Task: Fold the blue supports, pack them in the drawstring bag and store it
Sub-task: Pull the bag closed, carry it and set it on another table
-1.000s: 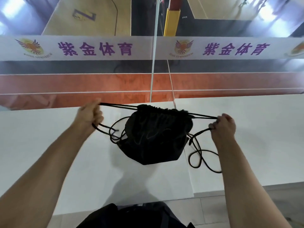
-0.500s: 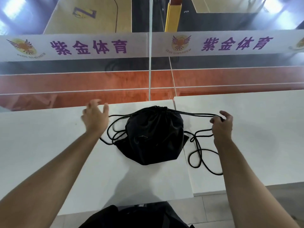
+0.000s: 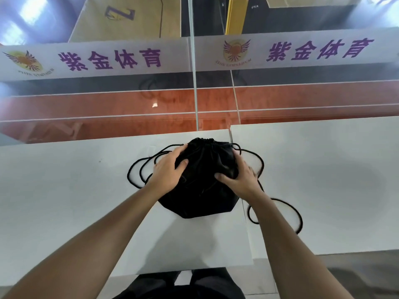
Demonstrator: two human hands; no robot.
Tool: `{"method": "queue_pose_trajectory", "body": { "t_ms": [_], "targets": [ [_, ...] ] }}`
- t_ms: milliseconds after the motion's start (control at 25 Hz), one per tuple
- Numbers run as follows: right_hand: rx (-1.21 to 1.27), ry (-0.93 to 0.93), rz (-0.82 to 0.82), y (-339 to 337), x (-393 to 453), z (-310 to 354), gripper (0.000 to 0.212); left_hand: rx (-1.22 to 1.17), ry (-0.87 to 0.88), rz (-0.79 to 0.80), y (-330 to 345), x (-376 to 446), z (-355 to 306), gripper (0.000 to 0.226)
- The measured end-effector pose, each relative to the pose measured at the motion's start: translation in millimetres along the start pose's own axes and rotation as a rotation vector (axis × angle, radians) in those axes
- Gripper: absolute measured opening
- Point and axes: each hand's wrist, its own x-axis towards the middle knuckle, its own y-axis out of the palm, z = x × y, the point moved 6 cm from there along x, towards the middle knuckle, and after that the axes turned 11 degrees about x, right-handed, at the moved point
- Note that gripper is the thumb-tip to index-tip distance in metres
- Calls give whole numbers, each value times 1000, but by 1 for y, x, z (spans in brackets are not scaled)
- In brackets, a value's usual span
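A black drawstring bag [image 3: 201,190] sits bulging on the white table [image 3: 64,190], its mouth cinched shut at the far end. My left hand [image 3: 169,169] clasps its left side and my right hand [image 3: 236,178] clasps its right side, thumbs pressed into the fabric. Black cords [image 3: 138,171] loop loose on the table to the left, and more cord [image 3: 289,212] trails to the right by my forearm. No blue supports are visible; whatever fills the bag is hidden.
The bag lies across the seam [image 3: 244,212] between two white tabletops. A glass barrier with a white banner [image 3: 112,59] of purple characters stands just beyond the far edge, with a sports court below. Dark trousers [image 3: 183,285] show at the near edge.
Both hands let go of the drawstring cords, which now lie slack, and moved inward to grip the sides of the cinched bag.
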Motion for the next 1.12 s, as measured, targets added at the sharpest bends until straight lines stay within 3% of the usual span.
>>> {"method": "queue_pose_trajectory", "body": {
  "t_ms": [80, 160, 280, 400, 520, 640, 760, 960, 1120],
  "targets": [
    [-15, -20, -31, 13, 0, -1, 73, -40, 34, -51, -7, -9, -4, 41],
    [94, 0, -114, 18, -3, 0, 44, -77, 29, -66, -12, -16, 0, 39],
    [234, 57, -243, 17, -21, 4, 11, -16, -10, 12, -11, -29, 29, 53],
    [362, 50, -359, 16, -54, 13, 11, -25, 79, 124, -3, -42, 40, 45],
    [499, 79, -490, 17, -99, 23, 14, -148, 146, 36, -12, -50, 32, 21],
    [687, 124, -655, 23, -166, 31, 22, -321, 245, 34, -30, -64, 14, 20],
    [699, 110, -868, 30, -239, 37, 27, -360, 373, 35, -50, -91, -13, 18],
    [713, 120, -1249, 39, -372, 20, 32, -346, 662, 200, -37, -159, -64, 17],
    [763, 138, -1503, 66, -493, -12, 27, -347, 761, 383, 3, -236, -102, 17]
  ]
}}
